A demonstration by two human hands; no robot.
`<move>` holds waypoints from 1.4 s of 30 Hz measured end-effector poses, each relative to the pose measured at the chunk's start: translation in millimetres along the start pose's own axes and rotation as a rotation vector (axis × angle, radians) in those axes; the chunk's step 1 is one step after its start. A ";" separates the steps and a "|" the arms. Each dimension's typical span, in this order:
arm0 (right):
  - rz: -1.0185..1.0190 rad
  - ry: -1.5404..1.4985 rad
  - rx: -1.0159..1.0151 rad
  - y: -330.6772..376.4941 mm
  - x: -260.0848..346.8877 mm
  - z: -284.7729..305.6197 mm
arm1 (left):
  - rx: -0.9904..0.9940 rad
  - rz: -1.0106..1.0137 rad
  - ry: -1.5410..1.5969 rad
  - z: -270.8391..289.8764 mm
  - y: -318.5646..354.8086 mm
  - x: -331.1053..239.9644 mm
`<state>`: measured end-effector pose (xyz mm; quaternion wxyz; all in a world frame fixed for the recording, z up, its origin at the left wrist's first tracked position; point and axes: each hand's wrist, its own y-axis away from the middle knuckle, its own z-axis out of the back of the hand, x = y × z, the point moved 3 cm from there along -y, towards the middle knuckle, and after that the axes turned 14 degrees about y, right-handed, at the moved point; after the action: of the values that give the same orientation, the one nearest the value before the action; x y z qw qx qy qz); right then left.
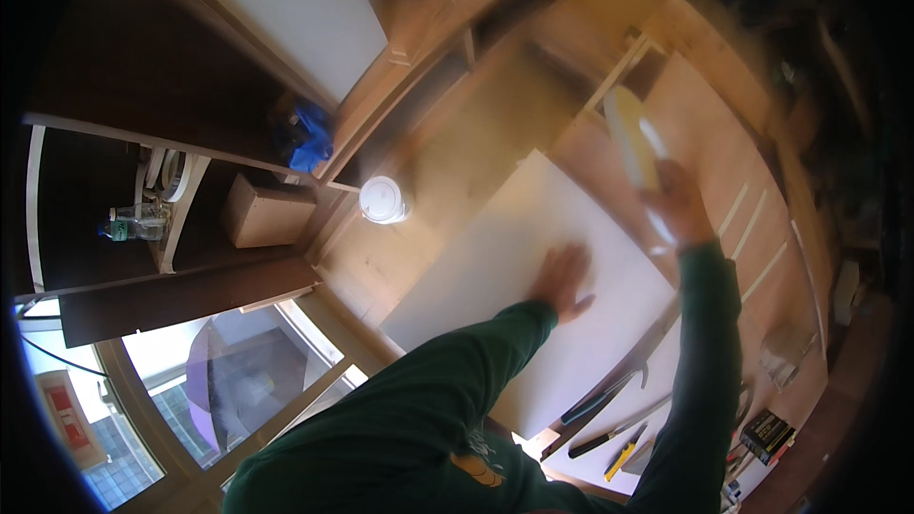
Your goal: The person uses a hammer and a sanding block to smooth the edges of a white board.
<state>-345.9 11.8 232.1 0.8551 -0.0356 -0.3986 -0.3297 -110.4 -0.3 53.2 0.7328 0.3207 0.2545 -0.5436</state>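
A white panel (476, 257) lies slanted across the work surface in front of me. My left hand (564, 278) is spread over it with the fingers and thumb apart, a little blurred; whether it presses on the panel I cannot tell. To the right, my right hand (681, 202) is closed around a long yellow-and-white object (628, 128) with a rounded end. Motion smears this object, so its kind does not show. It is held above a light wooden board (714, 148) just beyond the panel's right edge.
Near my right forearm lie a yellow utility knife (625, 452), dark-handled tools (595, 444) and a black box (766, 436). A white tub (383, 200) stands left of the panel. Shelves at left hold a cardboard box (271, 212) and a clear bottle (141, 223). A window (228, 376) borders the lower left.
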 end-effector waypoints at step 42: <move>-0.540 -0.630 -0.198 743.4 144.4 -173.5 | 0.479 0.786 -0.172 102.6 576.6 303.9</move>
<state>275.7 458.2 366.2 0.5668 -0.1108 -0.6018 -0.5517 530.5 -152.1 13.6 0.8067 0.5067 -0.0807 -0.2931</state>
